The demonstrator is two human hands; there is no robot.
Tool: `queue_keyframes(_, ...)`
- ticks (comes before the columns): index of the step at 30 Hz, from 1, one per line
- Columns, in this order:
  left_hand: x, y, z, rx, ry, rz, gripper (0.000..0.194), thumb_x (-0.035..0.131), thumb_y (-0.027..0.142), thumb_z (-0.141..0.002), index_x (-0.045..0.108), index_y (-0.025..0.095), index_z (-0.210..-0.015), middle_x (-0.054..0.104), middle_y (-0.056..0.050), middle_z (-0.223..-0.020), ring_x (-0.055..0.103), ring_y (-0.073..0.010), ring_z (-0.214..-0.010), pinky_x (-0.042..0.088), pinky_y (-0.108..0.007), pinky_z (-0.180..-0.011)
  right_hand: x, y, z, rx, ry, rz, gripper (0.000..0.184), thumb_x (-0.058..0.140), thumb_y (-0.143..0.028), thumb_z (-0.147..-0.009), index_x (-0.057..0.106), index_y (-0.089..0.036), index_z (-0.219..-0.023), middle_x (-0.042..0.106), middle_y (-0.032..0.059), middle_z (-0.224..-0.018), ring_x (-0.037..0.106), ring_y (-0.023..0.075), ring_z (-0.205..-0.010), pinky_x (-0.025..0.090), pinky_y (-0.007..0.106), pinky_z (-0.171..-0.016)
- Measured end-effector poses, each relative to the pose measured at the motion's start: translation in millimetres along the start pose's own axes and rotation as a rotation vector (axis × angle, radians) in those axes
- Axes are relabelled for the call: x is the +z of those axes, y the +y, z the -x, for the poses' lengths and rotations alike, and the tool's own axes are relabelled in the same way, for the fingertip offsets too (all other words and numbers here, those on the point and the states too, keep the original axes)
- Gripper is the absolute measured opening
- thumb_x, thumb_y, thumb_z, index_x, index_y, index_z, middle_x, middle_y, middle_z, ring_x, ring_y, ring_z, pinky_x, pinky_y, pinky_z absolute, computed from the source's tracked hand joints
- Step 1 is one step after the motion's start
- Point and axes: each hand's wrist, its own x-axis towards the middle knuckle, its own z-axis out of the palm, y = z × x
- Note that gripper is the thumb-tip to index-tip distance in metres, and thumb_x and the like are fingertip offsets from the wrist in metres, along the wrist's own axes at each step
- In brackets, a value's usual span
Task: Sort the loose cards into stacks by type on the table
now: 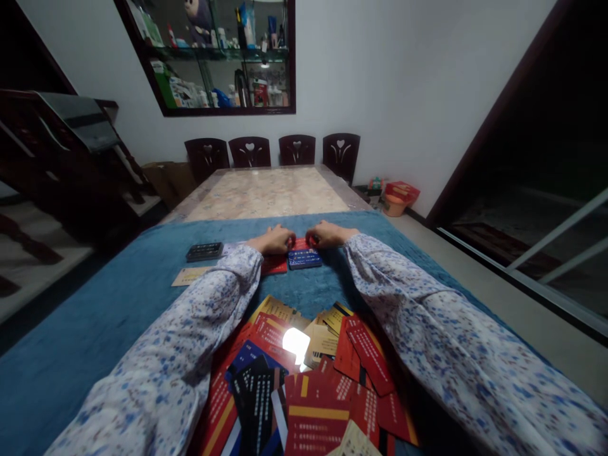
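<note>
Long surface (266,190), blue cloth (104,304) over its near part, heaped cards (317,415), my left hand (277,239) and right hand (327,234), fingers curled; blue card (304,258); red card (300,244) just beyond it, between both hands (grips clamped or not, I can't tell remotely).

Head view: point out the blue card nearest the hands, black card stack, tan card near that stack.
Blue card (304,258), head view: middle of its face.
Black card stack (204,251), head view: top card's face.
Tan card (187,277), head view: left part of face.

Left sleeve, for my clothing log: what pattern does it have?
Pale with scattered blue and darker spots; the left sleeve shows best in the head view.
</note>
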Motion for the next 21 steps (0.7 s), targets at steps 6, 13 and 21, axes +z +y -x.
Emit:
queue_keyframes(6,3.8,-5.5,-4.1,0.011,-0.028,0.024,0.028,0.059,0.019,-0.080,0.073,0.021,-0.104,0.072,-0.010,-0.107,0.056,-0.0314,-0.117,0.047,-0.051,-0.107,2.5,2.7,1.8,0.007,0.040,0.011,0.032,0.066,-0.030,-0.091,0.076,-0.029,-0.121,0.079,0.0050,-0.117,0.067,0.0251,-0.110,0.048,0.030,-0.093)
queue_keyframes(13,6.4,-7.8,-6.0,0.027,0.001,0.009,0.027,0.058,0.017,-0.079,0.073,0.021,-0.100,0.073,-0.009,-0.104,0.059,-0.0298,-0.113,0.049,-0.047,-0.104,5.2,6.3,-1.6,-0.023,0.070,0.034,0.033,0.070,-0.032,-0.086,0.078,-0.028,-0.118,0.079,0.0060,-0.113,0.070,0.0227,-0.104,0.048,0.027,-0.092)
queue_keyframes(21,5.1,-5.0,-6.3,0.033,0.019,0.004,0.027,0.056,0.014,-0.079,0.075,0.020,-0.098,0.075,-0.009,-0.099,0.061,-0.0293,-0.109,0.050,-0.045,-0.100,8.1,9.3,-6.4,-0.038,0.070,0.040,0.031,0.069,-0.033,-0.085,0.079,-0.030,-0.115,0.080,0.0052,-0.106,0.071,0.0221,-0.101,0.049,0.027,-0.092)
